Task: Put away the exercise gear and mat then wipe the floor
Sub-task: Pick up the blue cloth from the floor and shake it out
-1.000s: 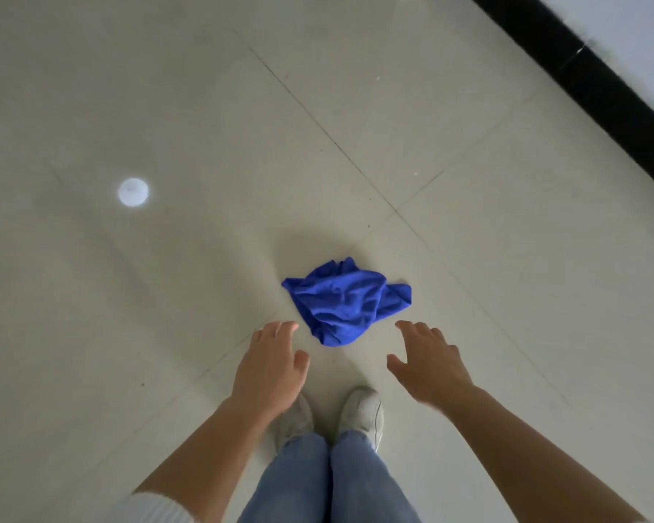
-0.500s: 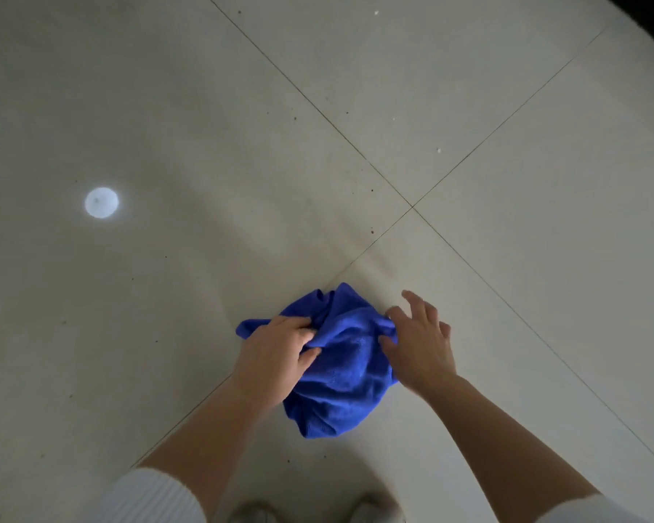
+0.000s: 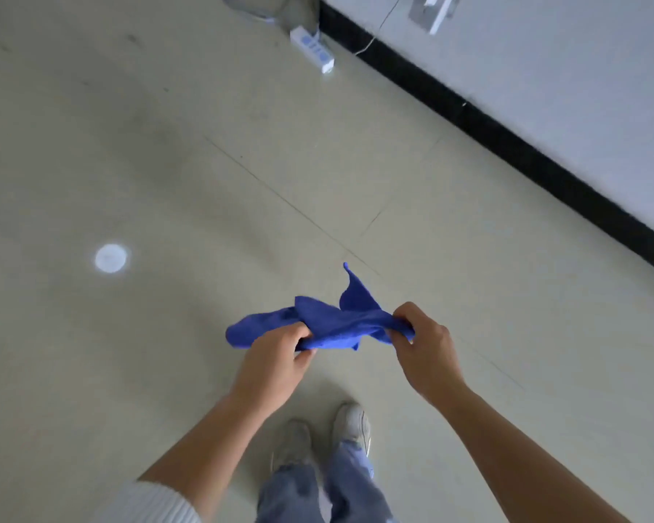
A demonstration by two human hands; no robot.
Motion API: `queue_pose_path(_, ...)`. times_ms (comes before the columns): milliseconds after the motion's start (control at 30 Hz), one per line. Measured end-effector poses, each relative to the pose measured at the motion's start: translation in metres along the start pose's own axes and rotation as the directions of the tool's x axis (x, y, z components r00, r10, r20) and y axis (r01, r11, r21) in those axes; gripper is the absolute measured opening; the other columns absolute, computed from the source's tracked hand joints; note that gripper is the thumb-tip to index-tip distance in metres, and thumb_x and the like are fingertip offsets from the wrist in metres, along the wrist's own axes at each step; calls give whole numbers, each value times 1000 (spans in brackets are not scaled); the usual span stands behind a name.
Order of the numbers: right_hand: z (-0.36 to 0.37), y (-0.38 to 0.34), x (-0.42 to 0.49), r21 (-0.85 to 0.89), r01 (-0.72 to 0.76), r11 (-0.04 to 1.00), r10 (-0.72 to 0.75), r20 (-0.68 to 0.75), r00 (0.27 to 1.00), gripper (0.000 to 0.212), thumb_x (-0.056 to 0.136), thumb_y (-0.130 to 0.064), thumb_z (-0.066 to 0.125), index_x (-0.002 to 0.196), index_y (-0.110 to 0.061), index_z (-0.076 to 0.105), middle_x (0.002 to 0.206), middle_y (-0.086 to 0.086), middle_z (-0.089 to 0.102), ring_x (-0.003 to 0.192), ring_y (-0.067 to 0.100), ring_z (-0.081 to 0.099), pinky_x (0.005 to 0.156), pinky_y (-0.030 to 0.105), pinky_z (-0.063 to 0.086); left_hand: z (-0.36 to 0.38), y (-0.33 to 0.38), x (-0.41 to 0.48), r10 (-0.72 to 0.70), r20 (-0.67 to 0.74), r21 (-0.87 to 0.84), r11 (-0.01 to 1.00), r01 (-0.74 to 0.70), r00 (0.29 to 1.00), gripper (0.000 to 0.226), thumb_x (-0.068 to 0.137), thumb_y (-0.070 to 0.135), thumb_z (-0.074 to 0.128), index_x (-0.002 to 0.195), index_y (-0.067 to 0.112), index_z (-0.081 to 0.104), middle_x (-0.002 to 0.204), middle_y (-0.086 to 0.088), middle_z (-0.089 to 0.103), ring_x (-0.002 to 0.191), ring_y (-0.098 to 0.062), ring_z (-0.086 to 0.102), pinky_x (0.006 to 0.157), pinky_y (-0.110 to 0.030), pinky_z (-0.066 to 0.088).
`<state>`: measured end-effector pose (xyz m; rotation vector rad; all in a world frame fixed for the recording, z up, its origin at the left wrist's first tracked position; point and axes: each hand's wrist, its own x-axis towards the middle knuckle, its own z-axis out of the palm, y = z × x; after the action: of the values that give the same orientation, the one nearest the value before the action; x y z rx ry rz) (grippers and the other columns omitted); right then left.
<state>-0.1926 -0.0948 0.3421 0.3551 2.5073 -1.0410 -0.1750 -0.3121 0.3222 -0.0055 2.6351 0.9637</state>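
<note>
A bright blue cloth (image 3: 333,318) hangs stretched between my two hands, lifted off the pale tiled floor (image 3: 204,183). My left hand (image 3: 276,356) grips its left part, with a loose end sticking out past the knuckles. My right hand (image 3: 423,349) pinches the right end between thumb and fingers. One corner of the cloth points up and away from me. No exercise gear or mat shows in this view.
A white power strip (image 3: 312,49) with a cable lies on the floor at the top, near a black skirting board (image 3: 506,145) under a white wall. A round light spot (image 3: 110,258) reflects on the tiles at left. My shoes (image 3: 352,424) stand below the hands.
Both hands took hold of the cloth on the floor and raised it. The view has risen, so my feet, the wall and the power strip now show.
</note>
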Motion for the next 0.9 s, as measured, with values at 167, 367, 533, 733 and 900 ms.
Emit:
queue_pose_path(167, -116, -100, -100, 130, 19, 991, -4, -118, 993, 22, 85, -2, 58, 76, -22, 53, 58, -17, 54, 55, 4, 46, 50, 14, 35, -104, 108, -57, 22, -33, -58, 998, -24, 999, 15, 80, 14, 64, 71, 17, 52, 55, 7, 51, 50, -14, 44, 52, -28, 39)
queue_pose_path(367, -221, -165, -194, 163, 99, 982, -46, -303, 952, 32, 80, 2, 57, 80, -28, 70, 72, -14, 67, 72, 11, 61, 64, 17, 45, -175, 214, -106, 242, 85, -101, 967, -233, 967, 14, 77, 23, 60, 71, 17, 48, 59, 7, 51, 54, -9, 46, 53, -25, 38)
queue_pose_path(533, -301, -189, -256, 101, 168, 980, -111, -420, 901, 42, 80, 1, 52, 78, -36, 74, 70, -14, 67, 67, 9, 58, 57, 17, 41, -201, 305, -121, 441, 143, -153, 894, -421, 886, 19, 77, 29, 60, 84, 12, 57, 94, 17, 59, 85, -9, 57, 73, -23, 47)
queue_pose_path(733, -389, -175, -335, 112, 199, 974, -93, -604, 791, 39, 81, 1, 52, 77, -31, 74, 68, -14, 67, 67, 7, 58, 58, 15, 42, -203, 422, -143, 631, 288, -160, 773, -613, 720, 17, 77, 30, 64, 76, 13, 63, 120, 23, 48, 118, 11, 38, 89, -23, 38)
queue_pose_path(900, -466, -126, -408, 100, 190, 977, -61, -720, 691, 47, 82, 1, 53, 68, -41, 71, 69, -16, 68, 70, 9, 59, 60, 17, 44, -169, 532, -171, 703, 391, -216, 697, -684, 594, 27, 82, 32, 56, 68, 10, 61, 104, 26, 61, 122, 19, 33, 86, -18, 34)
